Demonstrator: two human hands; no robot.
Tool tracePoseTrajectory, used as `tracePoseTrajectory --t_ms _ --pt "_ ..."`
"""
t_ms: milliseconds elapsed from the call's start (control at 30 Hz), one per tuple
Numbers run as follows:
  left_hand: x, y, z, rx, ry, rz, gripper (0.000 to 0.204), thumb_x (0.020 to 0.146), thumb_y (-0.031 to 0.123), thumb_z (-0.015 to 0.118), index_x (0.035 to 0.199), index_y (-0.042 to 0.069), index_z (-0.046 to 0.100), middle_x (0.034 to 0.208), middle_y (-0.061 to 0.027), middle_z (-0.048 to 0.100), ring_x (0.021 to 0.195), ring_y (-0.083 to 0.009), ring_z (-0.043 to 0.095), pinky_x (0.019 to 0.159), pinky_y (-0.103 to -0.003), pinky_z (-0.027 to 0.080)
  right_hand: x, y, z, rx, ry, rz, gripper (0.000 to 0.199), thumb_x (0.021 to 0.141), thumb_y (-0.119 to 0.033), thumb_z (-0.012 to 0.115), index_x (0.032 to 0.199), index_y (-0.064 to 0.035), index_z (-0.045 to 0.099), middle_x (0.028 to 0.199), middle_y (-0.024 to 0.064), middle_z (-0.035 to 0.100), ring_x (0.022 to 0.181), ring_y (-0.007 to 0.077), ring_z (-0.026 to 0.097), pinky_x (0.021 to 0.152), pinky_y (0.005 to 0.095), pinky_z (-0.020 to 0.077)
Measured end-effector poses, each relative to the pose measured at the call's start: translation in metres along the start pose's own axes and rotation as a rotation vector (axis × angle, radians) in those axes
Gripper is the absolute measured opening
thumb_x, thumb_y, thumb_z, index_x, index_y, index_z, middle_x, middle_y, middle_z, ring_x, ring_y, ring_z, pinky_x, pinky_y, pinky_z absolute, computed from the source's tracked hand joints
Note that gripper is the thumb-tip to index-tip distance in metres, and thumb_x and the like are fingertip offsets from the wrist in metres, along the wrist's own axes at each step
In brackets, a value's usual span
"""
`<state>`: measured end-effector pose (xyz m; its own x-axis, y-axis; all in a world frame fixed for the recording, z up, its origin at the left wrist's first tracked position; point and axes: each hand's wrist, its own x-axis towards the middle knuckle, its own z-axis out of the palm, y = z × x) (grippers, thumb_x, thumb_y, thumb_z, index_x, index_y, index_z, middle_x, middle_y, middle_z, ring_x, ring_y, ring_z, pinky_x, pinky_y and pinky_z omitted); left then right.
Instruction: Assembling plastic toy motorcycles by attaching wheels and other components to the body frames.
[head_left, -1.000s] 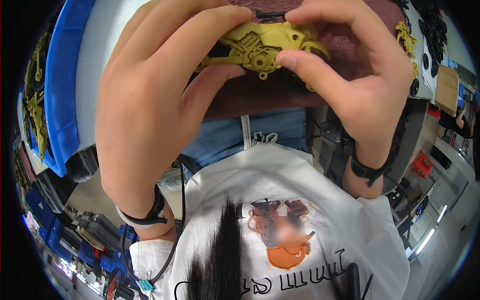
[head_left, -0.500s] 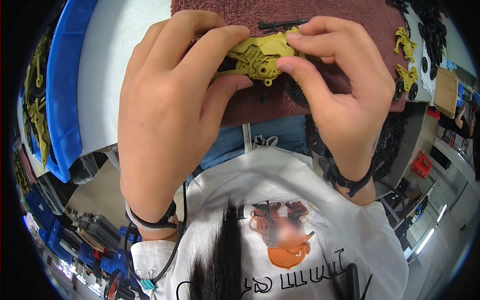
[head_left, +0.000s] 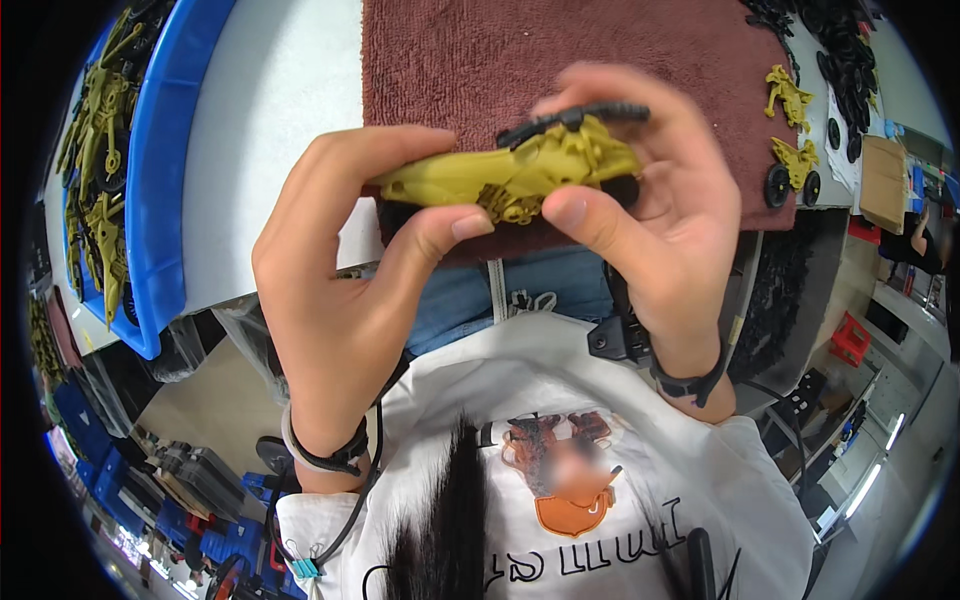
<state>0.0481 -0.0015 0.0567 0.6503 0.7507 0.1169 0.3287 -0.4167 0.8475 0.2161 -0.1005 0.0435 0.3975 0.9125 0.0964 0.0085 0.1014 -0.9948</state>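
A yellow-olive toy motorcycle [head_left: 445,180] is held between both hands above the brown towel. My left hand [head_left: 335,255] pinches its left end, fingers along the top edge and thumb below. At the other end my right hand [head_left: 675,225] grips the toy, thumb on the near side and fingers behind, slightly blurred. A black handlebar-like bar [head_left: 575,122] lies across the upper right of the toy, against the right fingers. One black wheel [head_left: 622,190] shows by the right palm, partly hidden. Beneath the left end, another dark wheel is mostly covered by my left hand.
The brown towel [head_left: 450,70] covers the white table [head_left: 270,130]. At left stands a blue bin [head_left: 165,250] with several yellow toy motorcycles. Two yellow toy parts [head_left: 790,95] lie at the towel's right edge, one with black wheels. Black parts [head_left: 845,60] are heaped beyond.
The black bar that lay on the towel is now at the toy's upper right, by my right fingers. Both hands have come nearer with the toy, which is turned to show its top.
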Motion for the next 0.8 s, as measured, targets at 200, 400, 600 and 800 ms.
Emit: tracePoseTrajectory --t_ms 200,400,600,800 --pt "-0.015 -0.002 0.004 -0.611 0.035 -0.143 0.052 0.082 0.019 0.077 0.121 -0.008 0.055 0.111 -0.0181 0.065 0.105 -0.0216 0.063 0.095 -0.033 0.048 -0.003 -0.012 -0.009 -0.084 -0.137 -0.068 0.05 0.077 -0.013 0.081 0.116 0.0085 0.06 0.11 0.0165 0.063 0.101 0.0205 0.064 0.089 0.0287 0.0506" --pt "-0.022 -0.008 0.016 -0.665 0.121 -0.01 0.036 0.079 0.005 0.077 0.108 -0.008 0.059 0.102 -0.0171 0.066 0.097 -0.0235 0.067 0.085 -0.03 0.051 -0.011 -0.019 -0.006 -0.191 -0.077 -0.113 0.048 0.073 -0.014 0.082 0.11 0.0087 0.062 0.105 0.0168 0.064 0.095 0.0201 0.065 0.083 0.0266 0.0517" --pt "-0.021 -0.007 0.016 -0.733 0.14 0.047 0.037 0.078 0.007 0.078 0.106 -0.008 0.059 0.101 -0.0165 0.064 0.095 -0.0234 0.066 0.084 -0.03 0.051 -0.009 -0.019 -0.011 -0.215 -0.126 -0.234 0.048 0.073 -0.016 0.082 0.109 0.0083 0.062 0.103 0.0168 0.064 0.092 0.0204 0.066 0.08 0.0262 0.0524" --pt "-0.018 0.001 0.013 -0.712 0.028 -0.101 0.042 0.078 0.001 0.076 0.116 -0.007 0.059 0.108 -0.0173 0.067 0.099 -0.0205 0.065 0.09 -0.029 0.049 -0.005 -0.017 -0.016 -0.168 -0.151 -0.213 0.046 0.076 -0.016 0.08 0.111 0.0079 0.062 0.109 0.0185 0.063 0.101 0.0224 0.064 0.087 0.0297 0.0521"
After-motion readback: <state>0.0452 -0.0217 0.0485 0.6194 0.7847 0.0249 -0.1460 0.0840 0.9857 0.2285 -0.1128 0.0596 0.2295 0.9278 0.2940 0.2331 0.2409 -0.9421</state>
